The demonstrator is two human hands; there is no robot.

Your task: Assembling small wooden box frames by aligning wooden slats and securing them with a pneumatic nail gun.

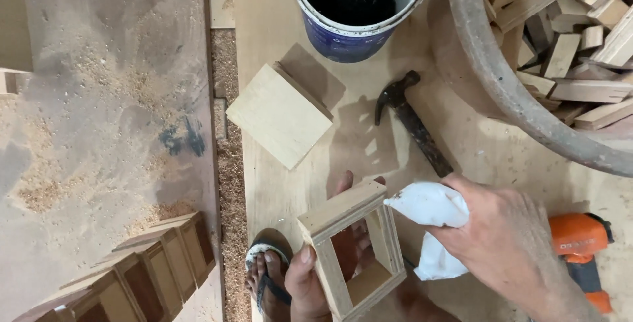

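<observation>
Background: hammer (414,124), blue-white bucket (356,12), square board (278,115), basin of wood offcuts (527,98), orange power tool (583,249).

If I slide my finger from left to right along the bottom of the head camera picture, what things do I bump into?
Row of finished wooden frames → foot in a sandal → left hand → open wooden frame → white bag → right hand → orange power tool.

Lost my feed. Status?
Left hand holds wooden frame. Right hand holds white bag at its edge. Hammer lies apart.

1 head-worn camera looks steeply down, close over the plywood floor (277,183) and both hands.
</observation>
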